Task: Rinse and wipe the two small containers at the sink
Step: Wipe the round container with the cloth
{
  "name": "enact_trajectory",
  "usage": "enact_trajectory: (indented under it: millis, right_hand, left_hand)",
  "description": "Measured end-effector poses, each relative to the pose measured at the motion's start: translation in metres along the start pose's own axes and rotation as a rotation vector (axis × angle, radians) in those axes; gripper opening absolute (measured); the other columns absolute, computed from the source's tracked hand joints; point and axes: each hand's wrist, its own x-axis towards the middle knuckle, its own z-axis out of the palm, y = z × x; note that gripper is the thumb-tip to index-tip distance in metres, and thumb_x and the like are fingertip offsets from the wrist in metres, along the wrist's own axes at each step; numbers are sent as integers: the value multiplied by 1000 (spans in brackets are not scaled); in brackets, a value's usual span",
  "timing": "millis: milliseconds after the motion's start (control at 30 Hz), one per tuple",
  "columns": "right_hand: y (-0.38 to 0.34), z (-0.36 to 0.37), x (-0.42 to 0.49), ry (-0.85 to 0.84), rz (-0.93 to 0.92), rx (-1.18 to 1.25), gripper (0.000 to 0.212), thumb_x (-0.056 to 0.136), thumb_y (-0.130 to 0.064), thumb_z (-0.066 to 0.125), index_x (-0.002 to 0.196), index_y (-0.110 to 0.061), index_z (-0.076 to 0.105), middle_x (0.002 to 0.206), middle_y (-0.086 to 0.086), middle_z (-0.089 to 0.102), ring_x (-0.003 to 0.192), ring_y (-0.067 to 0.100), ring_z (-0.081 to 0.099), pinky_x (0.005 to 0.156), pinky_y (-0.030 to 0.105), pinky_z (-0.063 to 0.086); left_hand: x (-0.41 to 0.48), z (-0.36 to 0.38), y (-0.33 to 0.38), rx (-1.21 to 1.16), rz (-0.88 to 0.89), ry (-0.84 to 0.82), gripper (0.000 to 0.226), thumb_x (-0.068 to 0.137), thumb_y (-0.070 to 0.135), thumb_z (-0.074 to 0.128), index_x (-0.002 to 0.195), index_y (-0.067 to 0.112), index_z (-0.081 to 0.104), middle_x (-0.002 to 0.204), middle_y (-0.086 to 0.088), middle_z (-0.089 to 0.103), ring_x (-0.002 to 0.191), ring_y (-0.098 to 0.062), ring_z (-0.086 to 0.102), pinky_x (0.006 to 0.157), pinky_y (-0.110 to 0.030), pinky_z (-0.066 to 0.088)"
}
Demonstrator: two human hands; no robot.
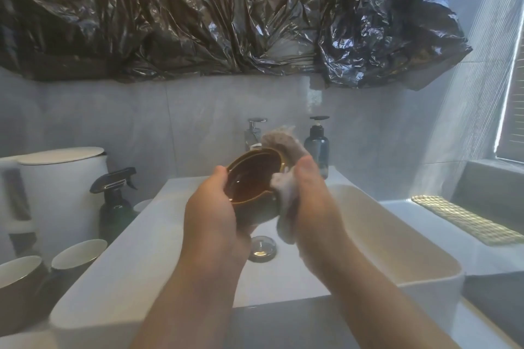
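Brown glazed gold-rimmed round container: above white sink basin, my left hand gripping its nine-o'clock wall, right hand clutching pale cloth at three. I judge it slick, breakable: hold the wall.

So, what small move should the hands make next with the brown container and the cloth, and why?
Probably slide the cloth from the rim into the brown container and sweep it round. The left hand grips the container tilted over the sink, the right hand holds the cloth at its right edge only, and the inside looks shiny, perhaps wet.
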Motion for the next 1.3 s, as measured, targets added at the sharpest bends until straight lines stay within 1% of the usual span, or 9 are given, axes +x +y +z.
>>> enact_trajectory:
  millis: [167, 367, 467, 567, 733, 867, 967, 1100, 1300]
  right_hand:
    - [33, 7, -11, 17, -121, -525, 80, 84, -83, 30, 150, -37, 30, 137, 17, 50, 120, 31, 51, 106, 53, 40]
    - [-12, -13, -3, 165, 36, -245, 69, 105, -45, 29, 86, 12, 62, 66, 14, 62, 56, 13, 60, 50, 18, 47]
    - [-13, -26, 1, 171, 166, 28, 64, 105, -53, 26, 96, -9, 72, 80, 8, 77, 76, 12, 73, 60, 23, 55]
    - [-5, -18, 1, 229, 195, 97, 59, 104, -54, 29, 105, -13, 71, 90, 10, 76, 86, 18, 73, 68, 30, 57]
    - [-11, -5, -4, 161, 180, 164, 60, 104, -51, 32, 103, -8, 74, 95, 11, 77, 91, 20, 74, 80, 31, 57]
    - [-13, 1, -9, 53, 143, -7, 51, 106, -44, 34, 89, -28, 79, 89, -2, 78, 89, 11, 73, 83, 28, 57]
    - [-5, 11, -14, -30, 18, -388, 45, 100, -57, 29, 139, -48, 51, 138, -13, 60, 131, 3, 52, 110, 34, 44]
    - [15, 5, -15, -167, -209, -928, 73, 96, -59, 19, 160, -24, 22, 168, -12, 12, 152, -3, 3, 125, 27, 7]
    - [9, 6, -19, -135, -287, -1046, 68, 92, -55, 27, 153, -27, 40, 159, -10, 38, 148, 7, 31, 118, 34, 31]
  left_hand:
    - [16, -11, -6, -58, 74, 17, 39, 85, 41, 58, 110, 15, 72, 108, -14, 77, 97, -32, 75, 93, -50, 56]
    - [2, -2, -10, 217, 202, -122, 35, 101, 21, 49, 83, 17, 79, 92, -9, 78, 82, -21, 72, 72, -34, 55]
    - [-6, -3, -11, 189, 49, -158, 48, 100, 27, 49, 65, 18, 80, 83, -11, 78, 73, -22, 72, 73, -36, 56]
    - [-6, 0, -22, 319, 201, -105, 30, 89, 21, 55, 75, 4, 74, 76, -9, 71, 74, -21, 67, 72, -37, 49]
    - [-18, 6, -36, 621, 660, -269, 31, 82, 62, 45, 105, 59, 64, 113, 28, 66, 112, 4, 60, 97, -22, 47]
    - [-13, 1, -29, 385, 394, -263, 67, 72, 75, 56, 111, 23, 70, 116, -9, 72, 111, -28, 68, 96, -56, 53]
    - [-17, 6, -15, 33, 95, -247, 51, 79, 61, 60, 95, 16, 78, 104, -9, 76, 100, -24, 73, 88, -41, 53]
    - [-12, 2, 4, -288, -106, -197, 62, 92, 59, 49, 116, 8, 76, 122, -12, 73, 116, -27, 68, 110, -39, 44]
    - [-5, 1, 2, -310, -46, -188, 58, 93, 55, 49, 121, 11, 73, 114, -8, 72, 111, -23, 70, 104, -37, 50]
